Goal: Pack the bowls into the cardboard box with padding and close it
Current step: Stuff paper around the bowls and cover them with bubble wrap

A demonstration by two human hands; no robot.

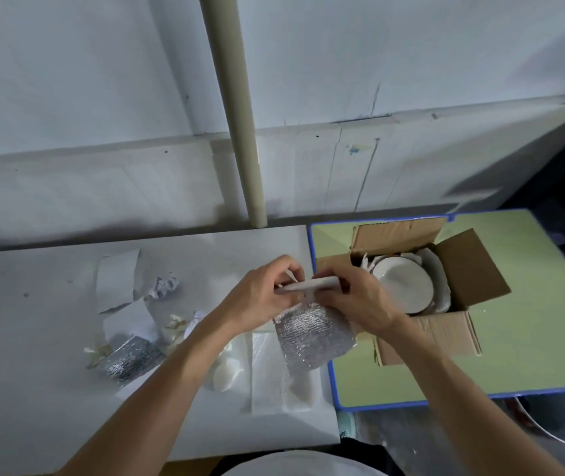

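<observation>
The left hand (260, 297) and the right hand (353, 297) each pinch one end of a rolled white sheet (312, 286) with curled fingers, just left of the cardboard box (473, 269). A silver foil pad (312, 334) sits just below them. The box stands open on the green counter (531, 355), with a white bowl (403, 283) inside

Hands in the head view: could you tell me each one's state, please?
Left hand: pinching the silver foil padding sheet.
Right hand: pinching the same sheet's rolled edge.
</observation>
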